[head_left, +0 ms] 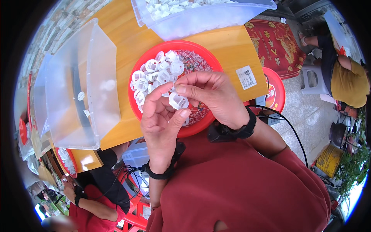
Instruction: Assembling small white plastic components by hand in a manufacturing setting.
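Note:
My left hand (pixel 159 116) is closed on a white round plastic cap (pixel 178 101), gripping it between thumb and fingers. Just above the cap, the thumb and forefinger of my right hand (pixel 216 94) are pinched together; what is between them is hidden or too small to name. Both hands are over a red round tray (pixel 135 110). A heap of similar white caps (pixel 152 65) fills the tray's left side. On its right side lies a pile of small clear pieces with thin wire legs (pixel 193 60), partly covered by my right hand.
A translucent bin (pixel 83 85) stands left on the wooden table (pixel 127 15). Another bin (pixel 208 19) at the far side holds many white parts. A co-worker (pixel 92 205) sits lower left near a smaller red tray (pixel 66 160). A black cable (pixel 288 121) hangs right of my arm.

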Motion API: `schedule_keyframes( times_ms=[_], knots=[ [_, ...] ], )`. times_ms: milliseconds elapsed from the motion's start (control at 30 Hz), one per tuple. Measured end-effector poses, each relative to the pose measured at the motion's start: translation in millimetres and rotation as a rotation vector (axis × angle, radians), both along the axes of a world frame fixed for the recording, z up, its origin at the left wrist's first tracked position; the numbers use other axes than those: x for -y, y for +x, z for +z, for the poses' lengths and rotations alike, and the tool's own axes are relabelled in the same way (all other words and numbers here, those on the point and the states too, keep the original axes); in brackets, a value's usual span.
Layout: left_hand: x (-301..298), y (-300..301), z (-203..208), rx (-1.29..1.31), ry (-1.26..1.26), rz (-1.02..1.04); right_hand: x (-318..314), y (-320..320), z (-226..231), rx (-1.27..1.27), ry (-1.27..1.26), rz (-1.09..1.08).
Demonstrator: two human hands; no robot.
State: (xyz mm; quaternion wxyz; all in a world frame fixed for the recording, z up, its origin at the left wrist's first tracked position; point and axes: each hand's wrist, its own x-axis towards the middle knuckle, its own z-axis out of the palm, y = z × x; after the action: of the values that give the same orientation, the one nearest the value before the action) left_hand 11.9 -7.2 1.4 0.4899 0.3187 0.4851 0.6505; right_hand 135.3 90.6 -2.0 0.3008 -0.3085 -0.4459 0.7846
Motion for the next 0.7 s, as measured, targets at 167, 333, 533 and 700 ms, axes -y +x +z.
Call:
schedule_keyframes(
  times_ms=[167,333,533,700],
  knots=[
    [-1.7,3.2,-1.9,-0.033,-0.077,0.159,9.1,-0.3,-6.4,-0.147,-0.315,-0.054],
    [2.5,-3.1,-3.8,-0.340,-0.128,0.224,4.7,0.9,1.5,-0.121,-0.257,-0.120],
    [-6.6,-2.2,0.4,-1.346,-0.025,0.335,6.2,-3.2,1.8,-0.129,0.054,0.060],
    [-5.1,2.9,-5.3,-1.236,-0.053,0.295,4.2,0.4,-0.3,-0.106,-0.049,0.076]
  ],
)
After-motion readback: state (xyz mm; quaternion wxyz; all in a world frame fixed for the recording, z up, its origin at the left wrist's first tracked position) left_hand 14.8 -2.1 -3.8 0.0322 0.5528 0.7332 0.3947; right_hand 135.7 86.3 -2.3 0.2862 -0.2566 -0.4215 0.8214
